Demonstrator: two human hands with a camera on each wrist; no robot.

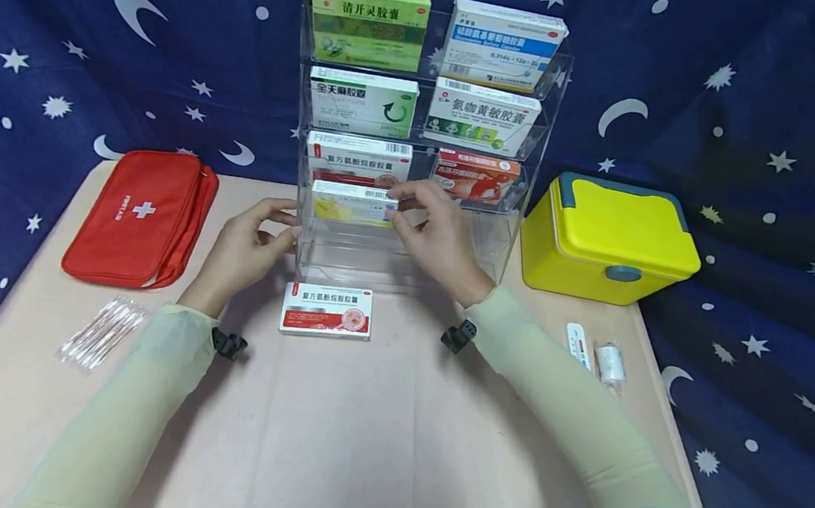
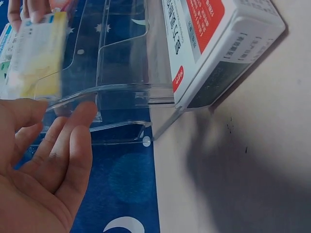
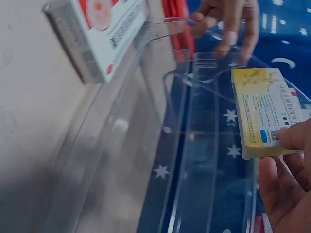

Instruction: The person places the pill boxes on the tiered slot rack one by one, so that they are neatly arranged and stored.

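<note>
The right hand (image 1: pixel 434 232) pinches the yellow box (image 1: pixel 353 204) by one end over the clear rack (image 1: pixel 510 241), so it can slide in, while the open left hand (image 1: pixel 245 248), holding nothing, steadies the rack's side.

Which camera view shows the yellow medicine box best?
The right wrist view: the yellow medicine box fills it, print visible, pinched by the right hand. The head view shows it small at the clear rack; the left wrist view shows a blurred corner.
</note>
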